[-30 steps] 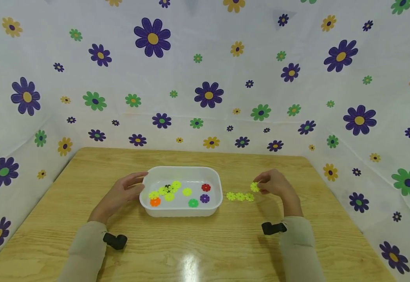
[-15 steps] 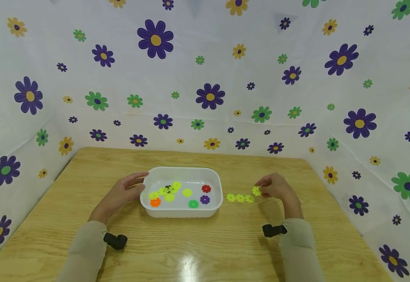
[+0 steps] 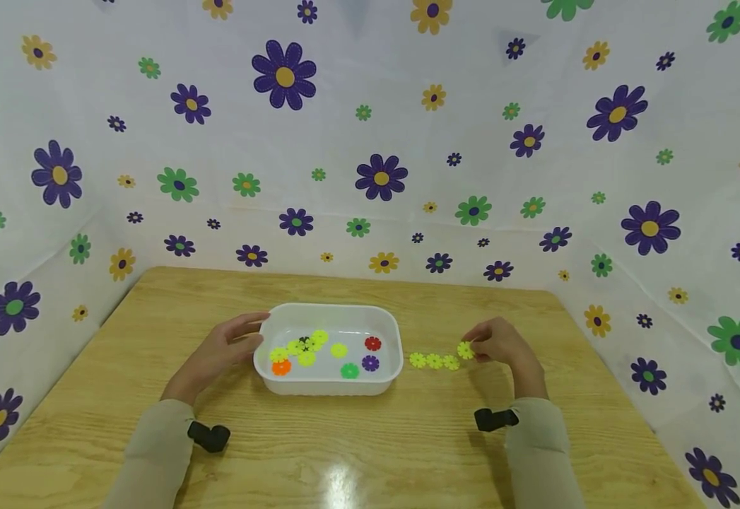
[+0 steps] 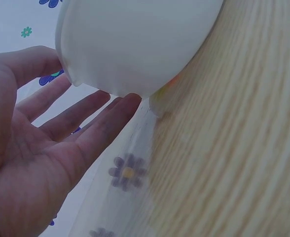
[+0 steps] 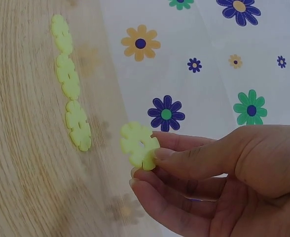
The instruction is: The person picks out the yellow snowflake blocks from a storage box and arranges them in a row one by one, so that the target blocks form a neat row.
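My right hand (image 3: 498,341) pinches a yellow snowflake disc (image 5: 139,144) between thumb and fingers, its face turned partly toward the right wrist camera. Beside it, three more yellow snowflake discs (image 3: 434,361) lie in a row on the wooden table, from the tub's right side toward the hand. The fingers of my left hand (image 3: 222,351) are extended against the left end of a white plastic tub (image 3: 328,388); the left wrist view shows their tips touching its wall (image 4: 130,44). Inside the tub are several yellow discs (image 3: 339,350).
Also in the tub lie an orange disc (image 3: 281,367), a green disc (image 3: 349,370), a purple disc (image 3: 370,363), a red disc (image 3: 372,343) and a dark one partly covered. Flower-printed cloth (image 3: 338,141) encloses the table (image 3: 280,452) at the back and both sides.
My right hand, with its yellow disc, has moved slightly down and right, near the right end of the row. My left hand stays at the tub. The head view has shifted slightly.
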`<state>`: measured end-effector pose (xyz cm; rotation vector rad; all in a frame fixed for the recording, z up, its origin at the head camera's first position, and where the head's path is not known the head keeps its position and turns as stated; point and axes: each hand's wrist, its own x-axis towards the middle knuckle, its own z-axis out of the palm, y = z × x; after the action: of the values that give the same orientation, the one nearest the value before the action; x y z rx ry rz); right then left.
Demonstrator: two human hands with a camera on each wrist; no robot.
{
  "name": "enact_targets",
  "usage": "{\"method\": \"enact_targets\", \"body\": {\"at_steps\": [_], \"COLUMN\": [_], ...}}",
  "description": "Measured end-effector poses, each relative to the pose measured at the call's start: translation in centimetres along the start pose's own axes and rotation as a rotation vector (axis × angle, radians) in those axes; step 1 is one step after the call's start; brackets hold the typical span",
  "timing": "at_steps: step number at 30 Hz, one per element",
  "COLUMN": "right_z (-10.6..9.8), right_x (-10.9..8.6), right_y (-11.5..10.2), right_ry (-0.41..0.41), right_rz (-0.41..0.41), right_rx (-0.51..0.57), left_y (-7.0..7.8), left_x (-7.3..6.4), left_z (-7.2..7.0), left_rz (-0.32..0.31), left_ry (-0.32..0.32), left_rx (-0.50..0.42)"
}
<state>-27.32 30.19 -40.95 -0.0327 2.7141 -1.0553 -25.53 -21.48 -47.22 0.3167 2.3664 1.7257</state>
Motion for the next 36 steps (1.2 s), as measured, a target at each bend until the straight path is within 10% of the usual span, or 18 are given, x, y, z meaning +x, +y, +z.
{"method": "enact_targets", "body": {"at_steps": [36], "right_z": [0.5], "right_x": [0.7], "right_y": [1.9], "right_ry": [-0.037], "right_rz": [0.071], "right_rx": [-0.051], "left_y": [0.2], "left_x": [-0.3], "left_z": [0.0], "left_rz": [0.010], "left_ry": [-0.001], "left_rx": [0.018]}}
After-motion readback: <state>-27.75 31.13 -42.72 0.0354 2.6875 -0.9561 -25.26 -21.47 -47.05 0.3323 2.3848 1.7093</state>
